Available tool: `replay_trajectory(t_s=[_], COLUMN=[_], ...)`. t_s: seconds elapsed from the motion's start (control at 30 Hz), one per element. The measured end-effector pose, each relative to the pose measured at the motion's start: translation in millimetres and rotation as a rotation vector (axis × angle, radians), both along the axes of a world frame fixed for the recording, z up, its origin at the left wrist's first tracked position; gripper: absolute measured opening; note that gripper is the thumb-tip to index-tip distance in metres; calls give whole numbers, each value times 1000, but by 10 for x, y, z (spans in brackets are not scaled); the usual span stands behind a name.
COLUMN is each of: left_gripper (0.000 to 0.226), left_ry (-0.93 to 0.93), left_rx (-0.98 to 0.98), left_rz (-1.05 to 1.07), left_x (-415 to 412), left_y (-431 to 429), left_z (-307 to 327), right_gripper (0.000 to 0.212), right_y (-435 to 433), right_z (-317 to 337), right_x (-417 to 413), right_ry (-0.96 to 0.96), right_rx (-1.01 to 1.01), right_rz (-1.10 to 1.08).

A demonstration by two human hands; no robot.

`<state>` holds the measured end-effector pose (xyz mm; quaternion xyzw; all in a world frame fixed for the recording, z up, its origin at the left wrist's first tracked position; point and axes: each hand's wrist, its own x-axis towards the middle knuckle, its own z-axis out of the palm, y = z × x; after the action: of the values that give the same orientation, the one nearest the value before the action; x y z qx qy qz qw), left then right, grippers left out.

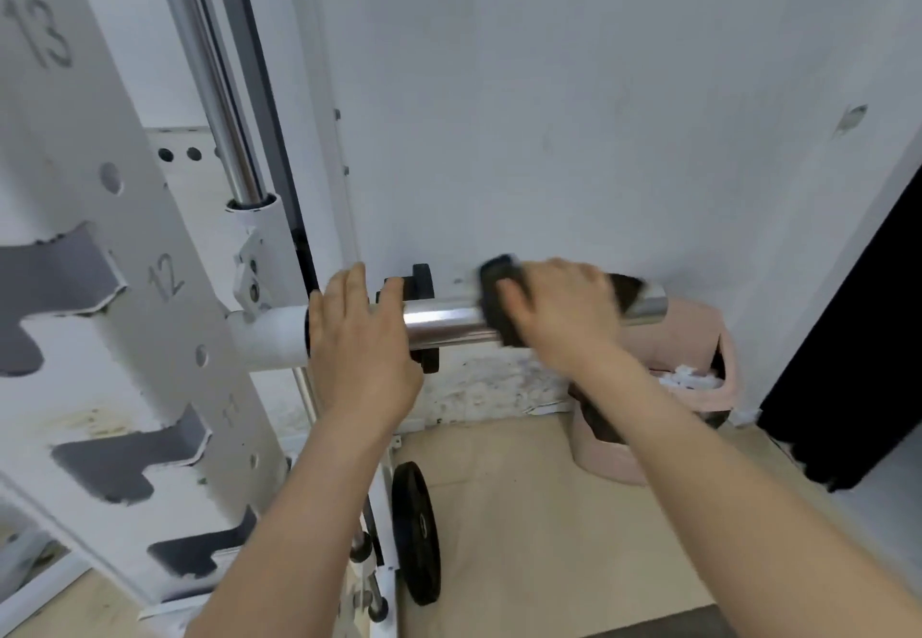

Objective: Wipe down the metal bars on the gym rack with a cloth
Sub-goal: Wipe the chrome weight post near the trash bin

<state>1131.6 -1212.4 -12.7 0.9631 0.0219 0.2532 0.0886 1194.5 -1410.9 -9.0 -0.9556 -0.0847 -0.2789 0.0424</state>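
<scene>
A short horizontal chrome bar (444,323) sticks out to the right from the white gym rack upright (124,258). My left hand (361,343) rests over the bar's inner end, fingers curled around it next to a white sleeve. My right hand (559,313) presses a dark cloth (499,298) around the bar near its outer end; the cloth is blurred. The bar's tip (648,310) shows past my right hand. A long vertical chrome rod (219,103) runs up the rack at the upper left.
A pale wall stands close behind the bar. A pink bin (698,363) with white scraps sits on the floor under the bar's tip. A black weight plate (416,532) stands on edge by the rack base. A dark panel (858,338) is at the right.
</scene>
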Motion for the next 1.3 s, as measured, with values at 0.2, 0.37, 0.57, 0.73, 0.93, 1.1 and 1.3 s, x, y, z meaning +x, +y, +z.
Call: replay_trajectory(t_s=[0.2, 0.37, 0.57, 0.73, 0.93, 1.1, 1.3], left_gripper=[65, 65, 89, 87, 86, 95, 99], left_ry=[-136, -18, -7, -65, -94, -28, 79], left_rx=[-124, 55, -9, -85, -253, -219, 13], left_rz=[2, 28, 56, 50, 19, 21, 70], left_x=[-201, 88, -237, -112, -160, -153, -155], left_y=[6, 42, 64, 127, 121, 80, 124], left_z=[-190, 46, -105, -86, -45, -32, -15], right_gripper=[42, 38, 43, 19, 41, 37, 19], right_y=[371, 842, 663, 1275, 1179, 1326, 1276], right_z=[-184, -222, 144, 90, -49, 294, 127], right_x=[-116, -206, 54, -131, -168, 99, -98], right_ry=[-96, -150, 161, 75, 13, 411, 165], right_rx=[198, 70, -89, -165, 21, -43, -178], right_rz=[-74, 313, 83, 324, 500, 454, 353])
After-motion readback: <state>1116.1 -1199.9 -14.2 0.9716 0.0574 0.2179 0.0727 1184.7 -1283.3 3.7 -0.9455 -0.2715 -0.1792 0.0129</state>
